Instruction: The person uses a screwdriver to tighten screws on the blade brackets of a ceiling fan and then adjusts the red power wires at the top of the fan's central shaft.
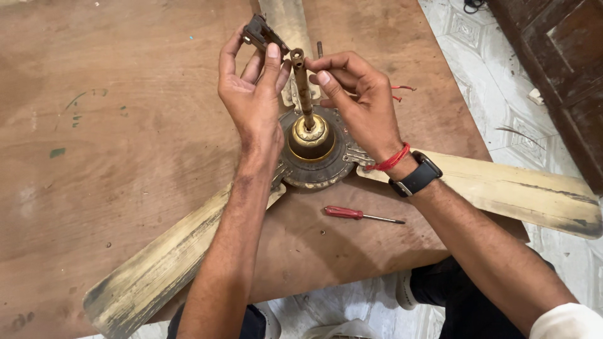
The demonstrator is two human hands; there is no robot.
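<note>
The left hand [251,94] pinched a bracket [260,32]; the right hand [358,100] pinched the fan [314,160] rod's [303,88] top; a screwdriver [361,215] lay near the board's [125,125] near edge.

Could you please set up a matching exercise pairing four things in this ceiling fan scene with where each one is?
Things:
1. screwdriver
2. small metal bracket
3. downrod
4. watch

Places:
A. on the right wrist
B. standing upright from the fan hub
C. lying on the wooden board beside the hub
D. held in the left hand

Pairs: 1-C, 2-D, 3-B, 4-A
</note>
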